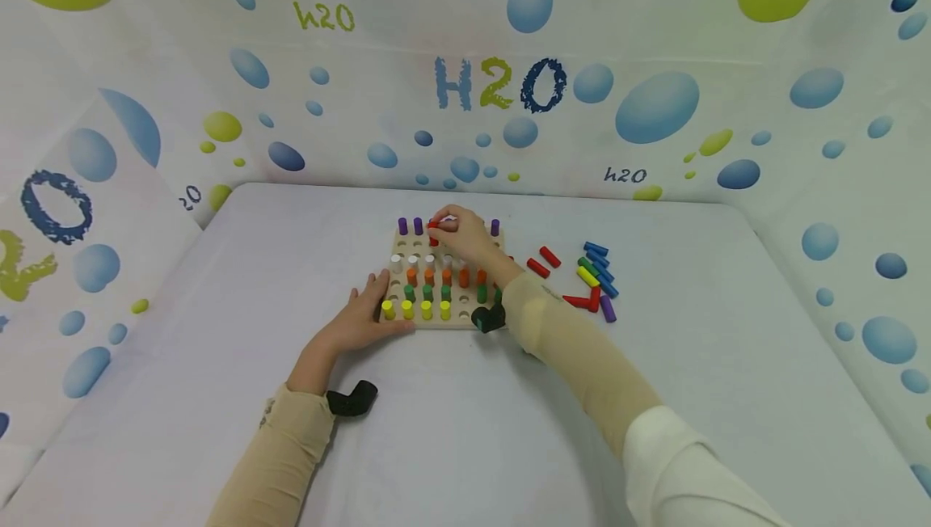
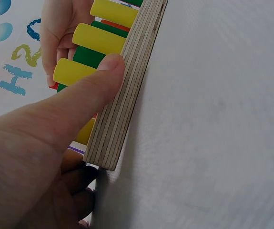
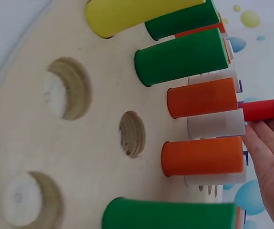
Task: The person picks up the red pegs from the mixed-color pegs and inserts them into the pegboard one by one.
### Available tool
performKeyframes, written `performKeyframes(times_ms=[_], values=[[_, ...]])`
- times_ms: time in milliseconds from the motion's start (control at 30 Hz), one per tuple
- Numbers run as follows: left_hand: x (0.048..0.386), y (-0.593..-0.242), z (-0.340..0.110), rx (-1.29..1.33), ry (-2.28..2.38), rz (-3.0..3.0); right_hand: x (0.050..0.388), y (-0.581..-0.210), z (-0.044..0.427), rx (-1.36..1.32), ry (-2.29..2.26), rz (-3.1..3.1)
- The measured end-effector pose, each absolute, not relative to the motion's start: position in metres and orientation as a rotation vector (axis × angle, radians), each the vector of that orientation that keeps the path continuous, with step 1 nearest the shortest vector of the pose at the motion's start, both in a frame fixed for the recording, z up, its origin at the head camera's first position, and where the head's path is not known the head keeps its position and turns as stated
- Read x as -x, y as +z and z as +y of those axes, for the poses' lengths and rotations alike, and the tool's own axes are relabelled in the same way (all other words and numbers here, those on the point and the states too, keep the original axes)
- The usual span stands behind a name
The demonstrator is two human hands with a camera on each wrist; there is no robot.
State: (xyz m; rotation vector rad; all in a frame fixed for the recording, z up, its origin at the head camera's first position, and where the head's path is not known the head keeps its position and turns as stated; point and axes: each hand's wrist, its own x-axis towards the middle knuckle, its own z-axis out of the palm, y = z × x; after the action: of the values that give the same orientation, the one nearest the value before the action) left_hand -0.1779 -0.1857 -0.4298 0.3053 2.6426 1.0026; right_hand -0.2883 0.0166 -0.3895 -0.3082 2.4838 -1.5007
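A wooden pegboard (image 1: 454, 322) holds rows of pegs: purple (image 1: 403, 226) at the back, then white, orange (image 1: 429, 277), green, and yellow (image 1: 407, 309) in front. My left hand (image 1: 359, 321) grips its front left corner, the thumb along the front edge and the fingers at the left side. Near the back rows, my right hand (image 1: 465, 236) pinches a red peg (image 3: 263, 109) between thumb and fingers. More red shows just below it in the head view; whether that is a second peg I cannot tell. The right forearm hides part of the board's right side.
Right of the board lie loose pegs: several red ones (image 1: 549, 256), blue ones (image 1: 596, 249), a yellow one (image 1: 587, 276), a green one and a purple one (image 1: 608, 309). A white cloth (image 1: 727, 365) covers the table, with a printed backdrop (image 1: 465, 26) behind.
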Motion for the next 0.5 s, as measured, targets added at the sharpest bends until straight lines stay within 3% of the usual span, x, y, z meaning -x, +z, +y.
performKeyframes(times_ms=[500], values=[[0.179, -0.43, -0.186, -0.309, 1.0, 2.645, 0.293, -0.387, 0.002, 0.363, -1.534, 2.44]])
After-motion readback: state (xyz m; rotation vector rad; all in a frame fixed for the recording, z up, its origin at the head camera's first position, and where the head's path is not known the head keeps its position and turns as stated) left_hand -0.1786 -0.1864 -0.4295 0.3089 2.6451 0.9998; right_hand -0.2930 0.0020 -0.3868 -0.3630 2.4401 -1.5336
